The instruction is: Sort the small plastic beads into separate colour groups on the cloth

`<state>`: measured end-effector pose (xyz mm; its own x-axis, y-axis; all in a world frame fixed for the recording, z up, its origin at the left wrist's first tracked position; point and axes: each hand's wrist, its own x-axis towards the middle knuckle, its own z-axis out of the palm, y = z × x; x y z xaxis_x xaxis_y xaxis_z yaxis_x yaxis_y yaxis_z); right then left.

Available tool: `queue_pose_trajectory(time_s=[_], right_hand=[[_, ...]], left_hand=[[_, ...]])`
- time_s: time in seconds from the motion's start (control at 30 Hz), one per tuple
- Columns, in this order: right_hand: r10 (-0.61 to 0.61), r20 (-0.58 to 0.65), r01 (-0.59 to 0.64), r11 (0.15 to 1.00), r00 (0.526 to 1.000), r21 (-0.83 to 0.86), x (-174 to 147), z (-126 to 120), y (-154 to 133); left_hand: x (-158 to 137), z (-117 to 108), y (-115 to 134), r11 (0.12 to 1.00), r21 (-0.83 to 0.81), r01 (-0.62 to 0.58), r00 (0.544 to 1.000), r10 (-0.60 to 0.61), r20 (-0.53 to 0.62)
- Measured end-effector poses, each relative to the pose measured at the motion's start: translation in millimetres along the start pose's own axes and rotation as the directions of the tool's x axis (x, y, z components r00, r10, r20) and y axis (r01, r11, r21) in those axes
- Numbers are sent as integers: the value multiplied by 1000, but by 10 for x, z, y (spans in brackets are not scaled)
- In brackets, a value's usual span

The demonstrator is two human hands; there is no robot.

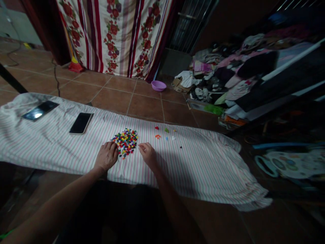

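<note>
Round purple plastic bowl [158, 85] on the floor past the bench, inner wall visible, contents can't be made out; near it a torn-looking brown cardboard box [181, 87] with white cloth [187, 78] over it. Bench is draped in a white cotton-like cloth with thin pink and grey-green stripes [203, 169], wrinkled at both ends. On it, mid-bench: a loose pile of small multicoloured pieces [128, 139], mixed red, yellow, blue, green, white and dark. Left hand [107, 156] rests palm down at the pile's left edge, fingers slightly bent and touching the edge pieces; can't tell if any is gripped. Right hand [147, 152] is just right of the pile, thumb and fingers nearly together; too small to tell if a piece is between them. Farther right, small sorted bits lie apart by colour: red [156, 127], green [166, 130], yellowish [174, 130], orange [157, 136], light blue [167, 138], white [173, 138], plus one dark piece [180, 147] nearer the person. Left of the pile, a black-screened phone with pale edge [81, 123] and a dark glossy flat device [40, 110] catching light. Room: brown tiled floor [144, 105], floral striped curtain [114, 37], red-and-yellow broom [75, 65], big heap of mixed clothes [228, 67] at right, dim light.
</note>
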<state>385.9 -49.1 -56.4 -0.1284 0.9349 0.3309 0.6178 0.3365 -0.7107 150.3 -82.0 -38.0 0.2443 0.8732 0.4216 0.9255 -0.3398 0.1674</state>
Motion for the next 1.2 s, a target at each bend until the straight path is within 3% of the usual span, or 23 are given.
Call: queue_pose_trajectory(time_s=[0.23, 0.83, 1.2], right_hand=[[10, -5, -11, 995, 1000, -103, 2, 195, -153], [-26, -66, 18, 994, 997, -110, -81, 202, -168], [85, -159, -90, 996, 984, -19, -286, -96, -19]], left_hand=[[-3, 7, -8, 1000, -6, 7, 1000, -7, 10], [0, -16, 12, 1000, -19, 21, 1000, -20, 20], [-15, 12, -13, 999, -30, -12, 1000, 11, -14]])
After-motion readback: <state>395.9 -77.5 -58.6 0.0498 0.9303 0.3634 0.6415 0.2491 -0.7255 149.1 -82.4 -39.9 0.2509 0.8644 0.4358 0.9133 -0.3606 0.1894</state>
